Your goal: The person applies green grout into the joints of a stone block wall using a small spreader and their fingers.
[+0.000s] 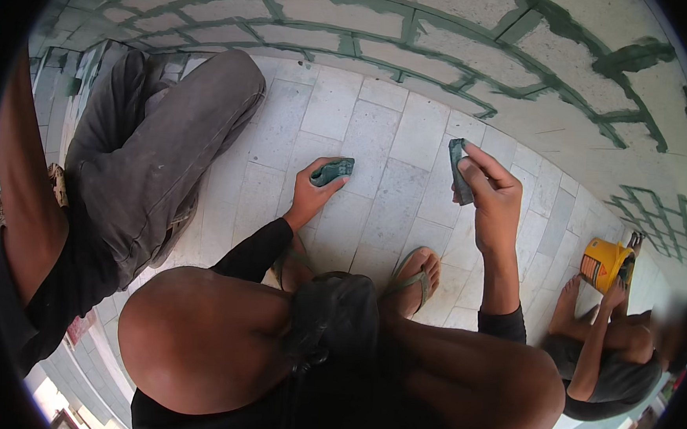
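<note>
My left hand (313,187) is closed round a small green object (333,170), perhaps a soft container or lump of paste, held low in front of me. My right hand (489,192) pinches a narrow, flat piece (456,148) smeared dark green, upright between thumb and fingers, to the right of my left hand. Both are above pale tiles (371,216). In front, a pale tiled wall (456,48) carries irregular green bands along its joints.
A co-worker in grey trousers (145,179) sits close at my left. Another person (602,356) crouches at the right beside a yellow bucket (600,264). The wall curves along the floor's far edge, with more green lines at the right. My sandalled feet (418,278) are below my hands.
</note>
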`<state>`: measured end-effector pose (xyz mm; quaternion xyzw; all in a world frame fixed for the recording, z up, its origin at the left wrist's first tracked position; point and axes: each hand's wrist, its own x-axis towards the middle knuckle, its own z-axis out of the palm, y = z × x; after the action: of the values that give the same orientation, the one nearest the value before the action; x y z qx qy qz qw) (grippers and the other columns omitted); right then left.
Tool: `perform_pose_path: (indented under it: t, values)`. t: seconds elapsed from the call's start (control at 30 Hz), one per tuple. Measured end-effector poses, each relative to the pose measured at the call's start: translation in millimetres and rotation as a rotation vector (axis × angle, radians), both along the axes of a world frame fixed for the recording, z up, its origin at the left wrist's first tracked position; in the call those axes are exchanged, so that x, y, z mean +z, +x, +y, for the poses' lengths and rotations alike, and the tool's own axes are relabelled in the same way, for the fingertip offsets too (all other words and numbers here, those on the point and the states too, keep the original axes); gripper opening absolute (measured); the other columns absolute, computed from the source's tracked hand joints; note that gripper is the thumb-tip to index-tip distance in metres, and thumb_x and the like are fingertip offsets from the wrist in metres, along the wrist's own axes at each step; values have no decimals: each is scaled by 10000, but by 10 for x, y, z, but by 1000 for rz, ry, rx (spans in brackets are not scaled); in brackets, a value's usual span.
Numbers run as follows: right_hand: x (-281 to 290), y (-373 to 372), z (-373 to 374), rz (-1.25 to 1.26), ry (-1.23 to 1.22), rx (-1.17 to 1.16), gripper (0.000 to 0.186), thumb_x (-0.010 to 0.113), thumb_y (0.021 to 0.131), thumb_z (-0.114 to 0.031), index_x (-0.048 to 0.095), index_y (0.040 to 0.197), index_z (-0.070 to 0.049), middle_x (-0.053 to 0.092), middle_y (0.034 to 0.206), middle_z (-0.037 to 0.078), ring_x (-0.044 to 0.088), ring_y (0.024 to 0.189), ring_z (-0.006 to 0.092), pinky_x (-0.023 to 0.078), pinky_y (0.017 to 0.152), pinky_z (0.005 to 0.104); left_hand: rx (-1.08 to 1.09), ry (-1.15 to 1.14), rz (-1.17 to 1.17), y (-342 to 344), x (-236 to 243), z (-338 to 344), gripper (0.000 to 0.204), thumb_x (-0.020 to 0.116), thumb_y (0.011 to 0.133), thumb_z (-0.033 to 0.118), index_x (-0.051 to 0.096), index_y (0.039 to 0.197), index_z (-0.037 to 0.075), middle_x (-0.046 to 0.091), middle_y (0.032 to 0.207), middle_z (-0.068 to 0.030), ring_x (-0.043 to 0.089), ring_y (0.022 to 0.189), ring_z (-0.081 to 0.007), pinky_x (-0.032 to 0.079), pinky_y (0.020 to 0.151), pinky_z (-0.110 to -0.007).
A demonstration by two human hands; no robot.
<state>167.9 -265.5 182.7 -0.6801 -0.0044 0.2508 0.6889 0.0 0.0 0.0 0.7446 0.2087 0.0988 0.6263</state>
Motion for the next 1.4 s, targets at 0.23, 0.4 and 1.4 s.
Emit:
perform_pose_path:
  t: [0.23,0.4,1.4]
  values:
    - [-854,-552,-7,533,137,108,416,700,1031,-130,641,1387,77,730,1051,114,679,858,182,546,752,326,-80,267,27,69,80,-82,222,853,878,96,731,1029,-11,767,956,-78,673,879,-101,537,788,-297]
    - [-1089,-475,-65,590,136,186,391,643,1070,-132,630,1412,57,742,1147,151,673,928,184,529,787,318,-37,229,97,62,230,-208,211,870,852,97,730,961,-18,756,876,-111,662,765,-137,531,717,-317]
    - [-887,-495,-38,702,176,405,352,646,1073,-181,697,1328,56,760,961,149,549,635,100,457,573,258,-513,384,-97,-152,1018,-298,431,711,725,-127,807,1112,36,633,787,-92,591,692,-225,472,644,-320]
